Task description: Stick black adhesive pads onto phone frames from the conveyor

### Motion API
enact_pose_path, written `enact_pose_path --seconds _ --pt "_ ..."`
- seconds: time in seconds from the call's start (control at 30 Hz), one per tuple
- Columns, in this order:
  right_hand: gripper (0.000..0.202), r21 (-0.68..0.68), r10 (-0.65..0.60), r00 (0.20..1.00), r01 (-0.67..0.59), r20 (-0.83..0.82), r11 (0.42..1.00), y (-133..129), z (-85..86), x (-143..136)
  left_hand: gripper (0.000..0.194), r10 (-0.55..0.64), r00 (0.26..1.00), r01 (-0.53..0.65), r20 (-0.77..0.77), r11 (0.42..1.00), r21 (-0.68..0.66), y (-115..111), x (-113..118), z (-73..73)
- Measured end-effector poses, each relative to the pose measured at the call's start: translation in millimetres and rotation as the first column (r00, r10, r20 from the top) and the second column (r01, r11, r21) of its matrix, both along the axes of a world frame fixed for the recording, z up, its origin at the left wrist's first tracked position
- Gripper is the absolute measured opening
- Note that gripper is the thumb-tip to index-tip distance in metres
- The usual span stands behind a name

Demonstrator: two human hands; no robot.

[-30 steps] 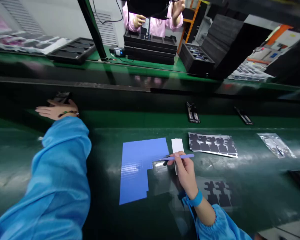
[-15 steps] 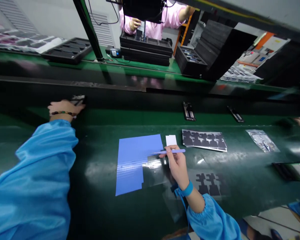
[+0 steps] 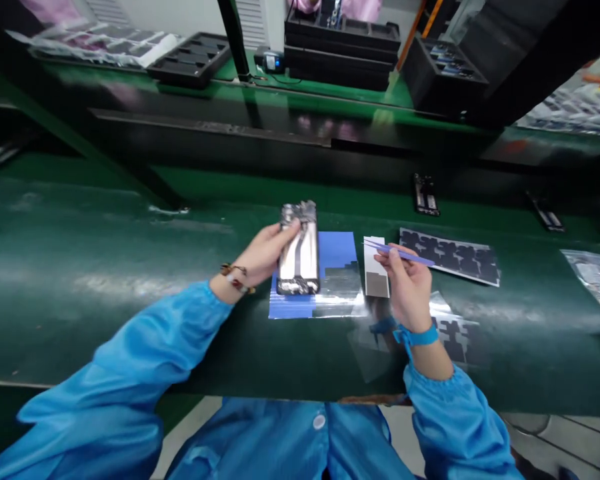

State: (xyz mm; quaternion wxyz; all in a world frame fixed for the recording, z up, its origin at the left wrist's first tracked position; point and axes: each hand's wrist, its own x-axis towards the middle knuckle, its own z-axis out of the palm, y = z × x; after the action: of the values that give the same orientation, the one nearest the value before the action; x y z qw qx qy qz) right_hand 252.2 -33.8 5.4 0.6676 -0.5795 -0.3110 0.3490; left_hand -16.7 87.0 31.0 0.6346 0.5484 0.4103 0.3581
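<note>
My left hand [image 3: 265,253] grips an opened phone body [image 3: 299,257] by its left side, thumb on top. The phone is held over a blue sheet [image 3: 337,248], whose lower right part is clear film. Between the fingers of my right hand [image 3: 411,287] is a pair of purple tweezers [image 3: 405,255], tips pointing left. Under the tweezer tips lies a narrow white card [image 3: 374,270] with a grey lower part. To the right of that hand rests a sheet of black die-cut stickers [image 3: 450,257]. A clear sheet with dark cut-outs [image 3: 455,337] lies partly behind my right wrist.
Two more opened phone bodies [image 3: 425,195] lie along the back strip, with a clear bag [image 3: 593,275] at far right. A slanted dark post [image 3: 105,157] stands at left. Black trays [image 3: 337,57] are stacked on the far shelf, a person in pink behind them.
My left hand has come from the back left to the middle, bringing the phone body over the blue sheet. The tweezers have shifted off the blue sheet to the white card. The view has tilted down.
</note>
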Motion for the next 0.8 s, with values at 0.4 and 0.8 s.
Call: enact_pose_path --seconds 0.4,0.8 --pt "0.027 -0.048 0.035 0.944 -0.02 0.329 0.999 -4 -2.8 0 0.046 -0.309 0.908 0.388 -0.283 0.875 0.291 -88 35 -21.9" --pt "0.037 -0.106 0.036 0.957 -0.005 0.289 0.994 -3 -16.6 -4 0.032 -0.066 0.715 0.612 -0.696 0.54 0.578 -94 36 -26.0"
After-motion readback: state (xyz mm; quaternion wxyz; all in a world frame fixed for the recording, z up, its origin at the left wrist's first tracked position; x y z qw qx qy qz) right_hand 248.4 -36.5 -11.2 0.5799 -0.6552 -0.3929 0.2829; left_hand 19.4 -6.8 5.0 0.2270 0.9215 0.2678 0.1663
